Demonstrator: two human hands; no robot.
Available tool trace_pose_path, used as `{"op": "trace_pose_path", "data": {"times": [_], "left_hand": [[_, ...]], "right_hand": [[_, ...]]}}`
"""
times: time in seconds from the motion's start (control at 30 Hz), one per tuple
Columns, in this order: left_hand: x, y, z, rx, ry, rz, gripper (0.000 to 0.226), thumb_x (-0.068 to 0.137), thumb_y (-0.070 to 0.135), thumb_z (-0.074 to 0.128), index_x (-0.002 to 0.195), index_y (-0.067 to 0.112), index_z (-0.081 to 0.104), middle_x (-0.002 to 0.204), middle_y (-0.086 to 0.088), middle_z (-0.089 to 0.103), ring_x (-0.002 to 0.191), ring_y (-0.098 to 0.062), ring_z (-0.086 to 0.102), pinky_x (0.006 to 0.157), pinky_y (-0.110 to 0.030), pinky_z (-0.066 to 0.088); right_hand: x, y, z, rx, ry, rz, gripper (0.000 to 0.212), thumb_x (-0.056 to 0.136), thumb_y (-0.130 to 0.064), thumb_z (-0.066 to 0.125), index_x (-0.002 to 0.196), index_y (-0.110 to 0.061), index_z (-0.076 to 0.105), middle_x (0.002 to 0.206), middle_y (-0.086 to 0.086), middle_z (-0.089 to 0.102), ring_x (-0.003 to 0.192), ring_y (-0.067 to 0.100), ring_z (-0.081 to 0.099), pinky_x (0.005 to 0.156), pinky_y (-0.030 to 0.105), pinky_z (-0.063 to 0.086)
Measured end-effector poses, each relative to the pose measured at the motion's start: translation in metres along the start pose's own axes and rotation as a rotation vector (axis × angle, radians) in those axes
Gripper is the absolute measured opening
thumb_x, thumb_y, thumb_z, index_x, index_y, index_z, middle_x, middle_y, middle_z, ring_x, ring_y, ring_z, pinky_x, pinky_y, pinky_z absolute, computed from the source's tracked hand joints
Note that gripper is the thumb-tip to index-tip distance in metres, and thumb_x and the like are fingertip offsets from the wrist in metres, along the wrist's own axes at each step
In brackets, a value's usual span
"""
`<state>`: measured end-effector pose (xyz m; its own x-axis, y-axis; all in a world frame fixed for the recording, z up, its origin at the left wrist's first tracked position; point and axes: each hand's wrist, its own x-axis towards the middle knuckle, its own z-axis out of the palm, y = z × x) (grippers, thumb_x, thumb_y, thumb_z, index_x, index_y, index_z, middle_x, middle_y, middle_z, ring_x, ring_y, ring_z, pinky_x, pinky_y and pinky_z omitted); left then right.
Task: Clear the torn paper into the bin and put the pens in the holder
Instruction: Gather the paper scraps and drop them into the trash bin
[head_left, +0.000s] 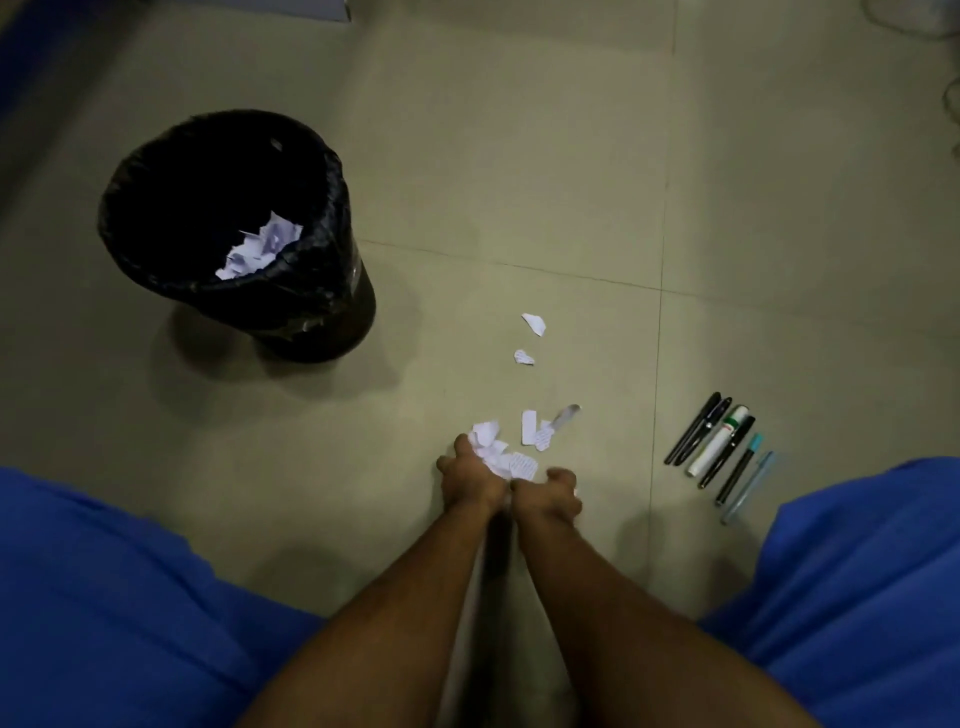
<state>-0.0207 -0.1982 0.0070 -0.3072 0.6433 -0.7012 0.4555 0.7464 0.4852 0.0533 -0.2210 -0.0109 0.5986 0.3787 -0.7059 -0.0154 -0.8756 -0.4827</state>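
My left hand and my right hand are low over the tiled floor, side by side, cupped around a bunch of torn white paper. A few loose scraps lie just beyond the hands, and two more scraps lie farther out. A black bin lined with a black bag stands at the left, with torn paper inside. Several pens and a white marker lie in a row on the floor to the right. No pen holder is in view.
My knees in blue cloth fill the lower left and lower right corners. Beige floor tiles stretch ahead. A pale cable or cloth shows at the top right corner.
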Motion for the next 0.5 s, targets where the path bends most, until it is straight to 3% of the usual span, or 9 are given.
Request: {"op": "trace_pose_path", "data": {"times": [0.13,0.2,0.23,0.3,0.37,0.43,0.5], "left_hand": [[0.012,0.013,-0.008,-0.016,-0.092,0.194,0.04,0.075,0.027,0.069,0.111,0.013,0.061,0.109,-0.001,0.068,0.096,-0.021,0.065,0.073,-0.019,0.043],[0.02,0.016,-0.014,0.05,-0.021,0.225,0.044,0.079,0.017,0.069,0.12,0.01,0.057,0.116,-0.008,0.063,0.102,-0.028,0.063,0.08,-0.026,0.047],[0.022,0.015,-0.015,0.125,0.024,0.208,0.048,0.081,0.012,0.066,0.127,0.01,0.052,0.123,-0.014,0.057,0.107,-0.033,0.061,0.086,-0.031,0.049],[0.02,0.014,-0.014,0.241,0.061,0.128,0.058,0.083,0.008,0.062,0.137,0.013,0.041,0.131,-0.017,0.044,0.111,-0.037,0.057,0.091,-0.036,0.048],[0.019,0.017,-0.007,0.23,0.043,0.108,0.059,0.082,0.012,0.066,0.135,0.013,0.04,0.13,-0.017,0.041,0.109,-0.038,0.057,0.089,-0.037,0.049],[0.024,0.026,0.003,0.144,0.002,0.147,0.054,0.079,0.018,0.07,0.127,0.011,0.047,0.124,-0.017,0.047,0.105,-0.037,0.059,0.086,-0.035,0.051],[0.032,0.036,0.011,0.081,-0.026,0.223,0.045,0.079,0.024,0.07,0.118,0.009,0.055,0.118,-0.017,0.058,0.101,-0.036,0.062,0.083,-0.033,0.052]], "right_hand": [[0.019,-0.026,0.004,0.168,-0.19,-0.215,0.036,0.086,-0.006,0.067,0.12,-0.012,0.057,0.116,0.013,0.065,0.107,0.029,0.064,0.09,0.031,0.053],[0.023,-0.035,-0.001,0.157,-0.14,-0.288,0.027,0.087,-0.01,0.068,0.113,-0.013,0.06,0.11,0.01,0.066,0.098,0.026,0.065,0.078,0.021,0.05],[0.024,-0.036,-0.005,0.094,-0.072,-0.326,0.027,0.085,-0.013,0.068,0.111,-0.014,0.062,0.11,0.01,0.065,0.098,0.028,0.065,0.077,0.024,0.048],[0.019,-0.031,-0.017,-0.098,0.071,-0.348,0.034,0.083,-0.016,0.065,0.118,-0.014,0.061,0.116,0.014,0.059,0.107,0.036,0.059,0.082,0.033,0.045],[0.014,-0.024,-0.021,-0.244,0.127,-0.207,0.05,0.081,-0.023,0.068,0.128,-0.018,0.053,0.126,0.015,0.051,0.117,0.039,0.051,0.089,0.038,0.044],[0.014,-0.022,-0.015,-0.238,0.089,-0.125,0.059,0.078,-0.03,0.073,0.13,-0.019,0.049,0.128,0.016,0.049,0.116,0.041,0.052,0.094,0.039,0.044],[0.022,-0.026,-0.004,-0.146,0.056,-0.199,0.055,0.077,-0.031,0.075,0.126,-0.017,0.055,0.122,0.018,0.053,0.11,0.041,0.057,0.094,0.038,0.046]]}}
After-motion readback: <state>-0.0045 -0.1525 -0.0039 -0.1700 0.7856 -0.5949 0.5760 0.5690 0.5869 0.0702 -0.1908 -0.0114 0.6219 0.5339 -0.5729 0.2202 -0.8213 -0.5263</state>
